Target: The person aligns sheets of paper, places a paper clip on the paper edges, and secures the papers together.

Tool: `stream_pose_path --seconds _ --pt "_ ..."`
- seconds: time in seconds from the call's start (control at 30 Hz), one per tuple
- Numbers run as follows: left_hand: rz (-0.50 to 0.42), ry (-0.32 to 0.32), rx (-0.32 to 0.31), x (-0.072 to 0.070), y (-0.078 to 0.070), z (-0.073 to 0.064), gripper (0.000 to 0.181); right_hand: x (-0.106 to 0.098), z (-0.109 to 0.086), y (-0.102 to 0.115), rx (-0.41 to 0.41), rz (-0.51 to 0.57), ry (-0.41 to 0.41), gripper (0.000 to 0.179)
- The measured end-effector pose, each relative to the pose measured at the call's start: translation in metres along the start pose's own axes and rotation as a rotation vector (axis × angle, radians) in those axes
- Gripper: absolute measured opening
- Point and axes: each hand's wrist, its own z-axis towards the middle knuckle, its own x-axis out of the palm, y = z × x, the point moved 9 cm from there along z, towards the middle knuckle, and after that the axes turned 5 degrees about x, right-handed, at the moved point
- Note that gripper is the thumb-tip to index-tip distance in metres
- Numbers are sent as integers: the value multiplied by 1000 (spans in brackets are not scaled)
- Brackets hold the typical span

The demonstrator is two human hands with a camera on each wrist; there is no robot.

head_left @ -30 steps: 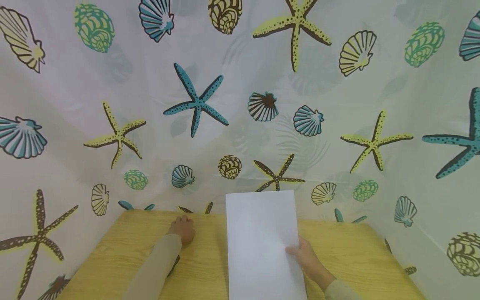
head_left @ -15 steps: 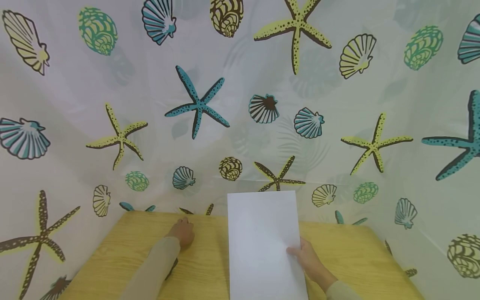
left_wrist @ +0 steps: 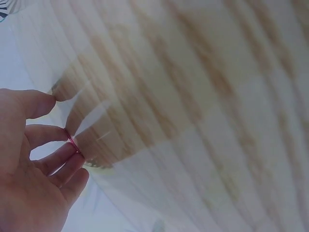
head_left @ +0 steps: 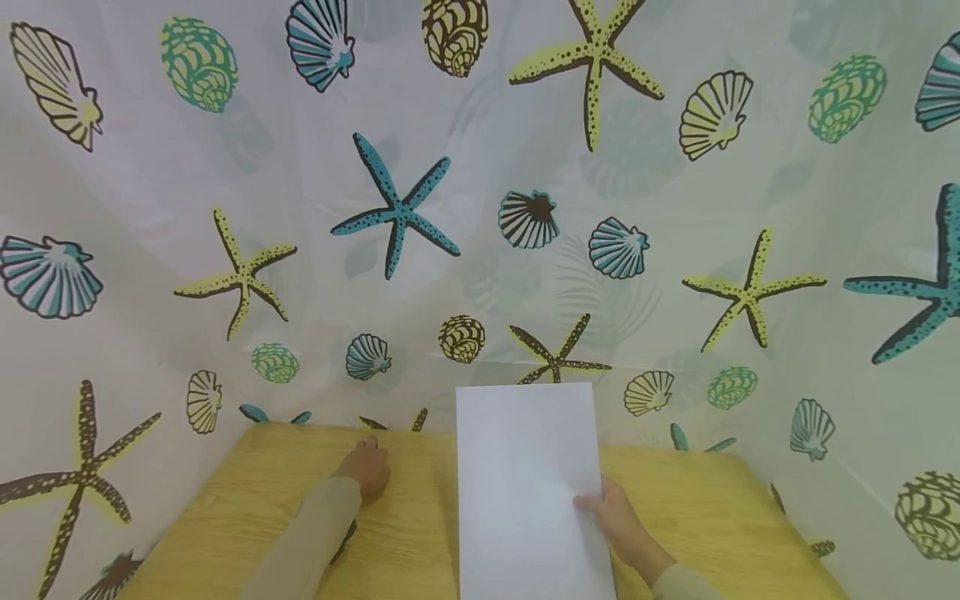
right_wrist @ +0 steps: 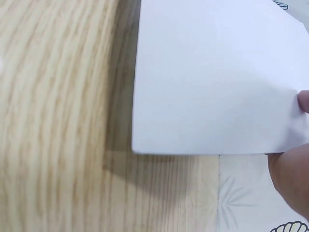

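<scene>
A stiff-looking white sheet [head_left: 528,492] stands raised at the middle of the table. My right hand [head_left: 618,521] grips its right edge, thumb on the face, fingers hidden behind. In the right wrist view the sheet's lower corner hangs over the wood, casting a shadow; the thumb [right_wrist: 303,100] shows at the far right. My left hand [head_left: 365,468] rests on the table's far left part. Up close, the left hand [left_wrist: 43,159] touches the glossy wood with bent fingers, thumb apart. A thin pinkish-red line [left_wrist: 73,143] runs along its fingertips; I cannot tell what it is.
The yellow wood table [head_left: 675,492] ends at a white curtain [head_left: 480,133] printed with starfish and shells, which also hangs along both sides. A small dark item [head_left: 343,542] shows beside the left sleeve.
The whole head view has shifted slightly, with the scene a little lower and to the right. Both hands and the sheet keep nearly the same places on the table.
</scene>
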Motion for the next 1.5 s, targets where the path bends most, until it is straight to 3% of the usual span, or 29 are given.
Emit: stream_pose_path --seconds 0.2,0.43,0.9,1.2,1.5 --pt "12 23 15 6 0 -1 28 -1 -1 1 -2 -8 -10 55" --pt "-15 42 27 3 -4 -5 29 -2 -1 3 -10 -28 -12 55" --pt "82 -4 69 2 -11 -10 21 0 2 2 -7 -25 -12 56" --pt "153 14 91 -1 -18 -18 20 1 1 3 -12 -39 -20 57" --pt "157 42 123 -1 -25 -19 14 0 0 4 11 -49 -24 56"
